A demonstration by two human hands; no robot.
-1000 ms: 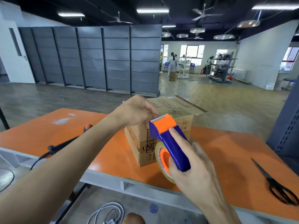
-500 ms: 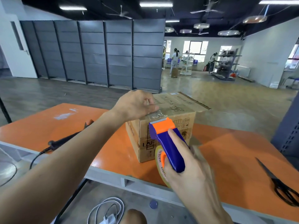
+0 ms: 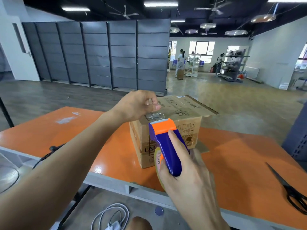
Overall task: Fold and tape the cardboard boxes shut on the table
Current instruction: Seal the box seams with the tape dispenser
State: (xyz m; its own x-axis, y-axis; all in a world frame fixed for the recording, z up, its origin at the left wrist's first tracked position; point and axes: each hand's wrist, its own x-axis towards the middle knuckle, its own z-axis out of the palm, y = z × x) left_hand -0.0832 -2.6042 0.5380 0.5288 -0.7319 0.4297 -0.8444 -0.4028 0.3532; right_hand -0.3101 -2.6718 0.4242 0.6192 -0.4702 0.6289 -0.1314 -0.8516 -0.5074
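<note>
A brown cardboard box (image 3: 182, 113) stands on the orange table (image 3: 240, 160), one top flap jutting out to the right. My right hand (image 3: 186, 173) grips a blue and orange tape dispenser (image 3: 166, 143) with its toothed edge at the box's near top edge. My left hand (image 3: 139, 105) pinches the free end of the clear tape (image 3: 153, 116) above the box top, a short stretch of tape running from its fingers to the dispenser.
Black scissors (image 3: 289, 190) lie at the table's right end. A black corded tool (image 3: 54, 148) rests at the left edge. White cables (image 3: 109, 216) lie on the floor below. Grey shelving panels (image 3: 99, 53) and people stand far behind.
My left hand has pulled the tape end up and away from the dispenser, drawing out a short strip over the box top. The dispenser stays at the box's near edge.
</note>
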